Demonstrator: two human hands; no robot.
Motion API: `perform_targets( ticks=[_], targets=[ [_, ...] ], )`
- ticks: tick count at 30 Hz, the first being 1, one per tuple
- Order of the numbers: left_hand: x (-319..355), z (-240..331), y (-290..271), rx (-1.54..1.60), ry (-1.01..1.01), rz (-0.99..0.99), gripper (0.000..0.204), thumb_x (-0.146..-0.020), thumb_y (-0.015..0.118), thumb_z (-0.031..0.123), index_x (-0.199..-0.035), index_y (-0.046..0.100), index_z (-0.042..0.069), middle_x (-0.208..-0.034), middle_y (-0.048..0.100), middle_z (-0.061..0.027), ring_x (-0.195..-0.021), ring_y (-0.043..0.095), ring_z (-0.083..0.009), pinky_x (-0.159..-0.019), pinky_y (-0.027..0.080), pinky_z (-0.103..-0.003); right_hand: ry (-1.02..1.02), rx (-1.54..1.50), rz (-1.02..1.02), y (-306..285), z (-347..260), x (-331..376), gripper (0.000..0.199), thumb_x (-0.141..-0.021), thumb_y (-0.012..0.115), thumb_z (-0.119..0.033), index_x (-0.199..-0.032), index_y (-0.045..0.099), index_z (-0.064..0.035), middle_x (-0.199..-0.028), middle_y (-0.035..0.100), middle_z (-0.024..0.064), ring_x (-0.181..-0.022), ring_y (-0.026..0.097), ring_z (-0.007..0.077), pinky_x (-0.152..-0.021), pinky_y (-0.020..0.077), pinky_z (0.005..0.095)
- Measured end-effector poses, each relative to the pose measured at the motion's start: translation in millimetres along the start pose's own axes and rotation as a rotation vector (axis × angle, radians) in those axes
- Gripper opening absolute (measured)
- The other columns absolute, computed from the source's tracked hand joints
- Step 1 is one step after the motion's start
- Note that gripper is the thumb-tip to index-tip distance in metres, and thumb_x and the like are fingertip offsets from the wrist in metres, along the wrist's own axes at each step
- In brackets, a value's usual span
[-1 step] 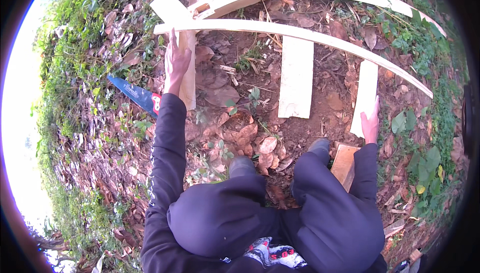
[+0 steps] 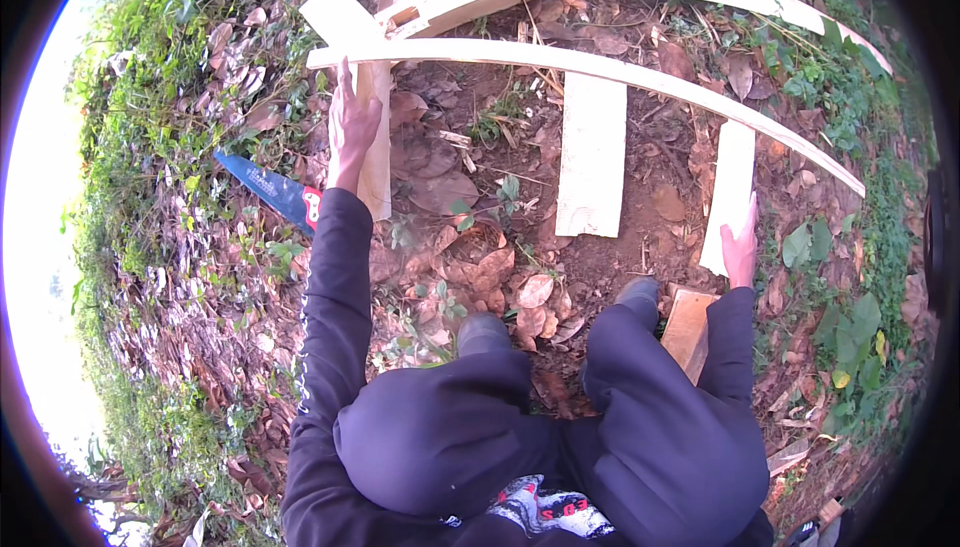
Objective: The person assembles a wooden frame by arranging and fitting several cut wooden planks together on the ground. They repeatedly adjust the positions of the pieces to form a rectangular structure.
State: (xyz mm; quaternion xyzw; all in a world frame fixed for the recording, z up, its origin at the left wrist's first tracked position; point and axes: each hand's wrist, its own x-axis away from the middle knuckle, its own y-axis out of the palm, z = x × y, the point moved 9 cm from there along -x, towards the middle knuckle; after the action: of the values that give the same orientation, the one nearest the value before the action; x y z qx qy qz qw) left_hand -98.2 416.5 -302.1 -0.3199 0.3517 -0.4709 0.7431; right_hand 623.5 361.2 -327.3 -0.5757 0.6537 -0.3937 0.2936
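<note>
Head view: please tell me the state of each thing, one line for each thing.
Left hand: open, flat on the left pale wooden board.
Right hand: open, touching the lower end of the right pale wooden board.
Middle pale wooden board: lying flat on soil, untouched.
Long pale wooden rail: lying across the upper ends of the boards.
Blue-bladed hand saw: lying on dry leaves, not held.

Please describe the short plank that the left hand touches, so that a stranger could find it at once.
Find the long pale plank running across the ground. Three short planks lie under it; take the leftmost short plank, where the left hand rests. Only this one has a blue-bladed handsaw lying beside it.
</note>
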Motion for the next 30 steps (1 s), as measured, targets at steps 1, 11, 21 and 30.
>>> perform_targets(
  ticks=[1,11,21,30],
  targets=[
    [1.4,2.4,0.4,0.007,0.009,-0.001,0.092,-0.082,0.063,0.010,-0.161,0.016,0.009,-0.155,0.039,-0.0254,-0.137,0.045,-0.0444,-0.113,0.039,-0.049,0.000,-0.001,0.004,-0.7,2.1,0.1,0.087,-0.088,0.055,-0.009,-0.163,0.012,-0.0180,-0.145,0.050,0.0287,-0.127,0.056,0.0444,-0.107,0.0429,0.0476],
    [5.9,5.0,-0.2,-0.056,0.097,0.064,0.089,-0.082,0.061,0.011,-0.160,0.019,0.014,-0.130,0.056,-0.0313,-0.117,0.057,-0.0471,-0.102,0.045,-0.052,0.064,-0.058,-0.016,3.2,11.6,-4.0,0.077,-0.090,0.055,-0.013,-0.160,0.023,-0.0130,-0.144,0.052,0.0256,-0.129,0.055,0.0397,-0.107,0.0423,0.0439],
    [9.3,9.8,-0.4,-0.047,0.093,0.038,0.091,-0.081,0.061,0.009,-0.161,0.016,0.013,-0.136,0.054,-0.0316,-0.119,0.056,-0.0473,-0.104,0.044,-0.052,0.119,-0.059,-0.016,1.7,28.6,-0.5,0.067,-0.091,0.057,-0.021,-0.152,0.035,-0.0028,-0.122,0.065,0.0275,-0.114,0.064,0.0401,-0.099,0.0468,0.0438],
    [7.1,0.7,-1.6,0.004,0.073,0.043,0.094,-0.079,0.061,0.008,-0.161,0.014,0.014,-0.137,0.053,-0.0337,-0.118,0.056,-0.0487,-0.104,0.045,-0.052,0.203,-0.026,-0.023,9.9,31.8,0.7,0.060,-0.091,0.062,-0.018,-0.145,0.044,-0.0011,-0.122,0.067,0.0247,-0.115,0.065,0.0349,-0.099,0.0474,0.0408]
  ],
)
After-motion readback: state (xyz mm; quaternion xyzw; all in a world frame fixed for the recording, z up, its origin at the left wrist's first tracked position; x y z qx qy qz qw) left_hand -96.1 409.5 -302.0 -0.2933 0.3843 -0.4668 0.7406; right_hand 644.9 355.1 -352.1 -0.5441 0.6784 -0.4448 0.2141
